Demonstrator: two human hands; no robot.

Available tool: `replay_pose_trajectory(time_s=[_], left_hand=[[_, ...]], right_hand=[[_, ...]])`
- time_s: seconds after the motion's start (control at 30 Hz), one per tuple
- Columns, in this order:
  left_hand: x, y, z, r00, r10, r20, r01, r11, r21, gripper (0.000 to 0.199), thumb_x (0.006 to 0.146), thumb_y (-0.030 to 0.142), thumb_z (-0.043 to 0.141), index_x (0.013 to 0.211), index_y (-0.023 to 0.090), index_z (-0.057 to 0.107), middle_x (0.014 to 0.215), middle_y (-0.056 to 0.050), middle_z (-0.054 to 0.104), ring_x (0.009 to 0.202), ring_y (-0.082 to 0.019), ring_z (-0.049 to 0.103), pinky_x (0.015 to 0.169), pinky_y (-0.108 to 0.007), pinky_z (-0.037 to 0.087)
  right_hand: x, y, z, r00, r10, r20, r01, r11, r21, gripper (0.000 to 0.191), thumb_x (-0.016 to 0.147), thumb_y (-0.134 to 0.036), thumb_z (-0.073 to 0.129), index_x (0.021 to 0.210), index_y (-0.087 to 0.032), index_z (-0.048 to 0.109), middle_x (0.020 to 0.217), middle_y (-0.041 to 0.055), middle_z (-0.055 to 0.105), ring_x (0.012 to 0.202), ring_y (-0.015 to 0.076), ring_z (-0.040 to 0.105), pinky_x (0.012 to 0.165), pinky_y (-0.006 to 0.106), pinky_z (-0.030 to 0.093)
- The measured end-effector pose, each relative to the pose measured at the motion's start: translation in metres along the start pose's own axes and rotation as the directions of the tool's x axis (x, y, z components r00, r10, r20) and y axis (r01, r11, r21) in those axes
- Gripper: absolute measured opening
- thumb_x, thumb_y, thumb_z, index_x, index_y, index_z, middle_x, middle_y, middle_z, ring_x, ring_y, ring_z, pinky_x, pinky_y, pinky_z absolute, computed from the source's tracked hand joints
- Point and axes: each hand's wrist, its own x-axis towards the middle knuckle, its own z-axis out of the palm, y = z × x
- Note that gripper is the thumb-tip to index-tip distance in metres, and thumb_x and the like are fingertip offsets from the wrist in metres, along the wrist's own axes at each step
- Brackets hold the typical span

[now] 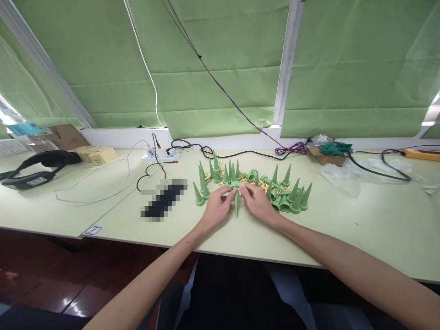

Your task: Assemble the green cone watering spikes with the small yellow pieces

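Observation:
My left hand (219, 204) and my right hand (256, 201) meet over the table. Between them is a green plastic spike (236, 205), its tip pointing towards me. The fingers of both hands are closed at the spike's wider collar end; whether they pinch a smaller part there is hidden. Several more green spikes (216, 165) stand tip up behind and to the left of my hands. To the right, further spikes (294, 199) stand upright or lie on their sides. Small yellow pieces (264, 184) lie scattered among the spikes, partly covered by my right hand.
A power strip (160, 156) with cables sits at the back, with a black blurred object (163, 200) before it. Headphones (37, 169) and small boxes (103, 155) lie left. A cardboard box (326, 156), plastic wrap (338, 176) and a yellow-orange device (422, 154) are right.

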Motion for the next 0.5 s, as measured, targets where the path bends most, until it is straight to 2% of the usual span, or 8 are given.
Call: replay_pose_trajectory(time_s=[0.1,0.23,0.4,0.5], left_hand=[[0.0007,-0.0008,0.0008,0.997,-0.071,0.004,0.071,0.992,-0.103,0.034,0.089,0.050,0.052,0.089,0.017,0.062,0.070,-0.001,0.062,0.044,-0.010,0.051,0.048,-0.025,0.042],[0.0009,-0.0013,0.0009,0.992,-0.121,0.039,0.127,0.972,-0.197,0.032,0.088,0.050,0.055,0.091,0.018,0.057,0.051,0.004,0.053,0.037,-0.010,0.045,0.041,-0.023,0.035],[0.0011,-0.0004,0.0002,0.985,-0.134,0.109,0.155,0.963,-0.219,0.033,0.089,0.050,0.053,0.086,0.017,0.057,0.045,0.005,0.049,0.033,-0.008,0.039,0.038,-0.022,0.030],[0.0014,0.0008,0.0000,0.982,-0.129,0.136,0.157,0.964,-0.217,0.036,0.089,0.050,0.053,0.083,0.016,0.059,0.048,0.004,0.052,0.034,-0.007,0.039,0.038,-0.022,0.030]], right_hand=[[-0.0008,-0.0014,0.0013,1.000,-0.014,0.002,0.014,1.000,0.004,0.042,0.096,-0.051,0.044,0.066,-0.021,0.045,0.058,-0.0031,0.045,0.056,0.0130,0.041,0.054,0.026,0.033],[-0.0010,-0.0021,0.0023,1.000,-0.020,0.019,0.020,1.000,0.008,0.040,0.094,-0.050,0.047,0.070,-0.019,0.053,0.064,-0.0018,0.052,0.057,0.0123,0.044,0.055,0.026,0.033],[-0.0008,-0.0034,0.0006,0.999,-0.026,0.043,0.026,1.000,-0.002,0.040,0.093,-0.049,0.050,0.066,-0.019,0.052,0.061,-0.0015,0.057,0.055,0.0121,0.045,0.055,0.026,0.034],[-0.0006,-0.0039,-0.0002,0.998,-0.034,0.044,0.035,0.999,-0.024,0.040,0.092,-0.048,0.052,0.064,-0.020,0.050,0.058,-0.0019,0.057,0.053,0.0120,0.045,0.055,0.026,0.034]])
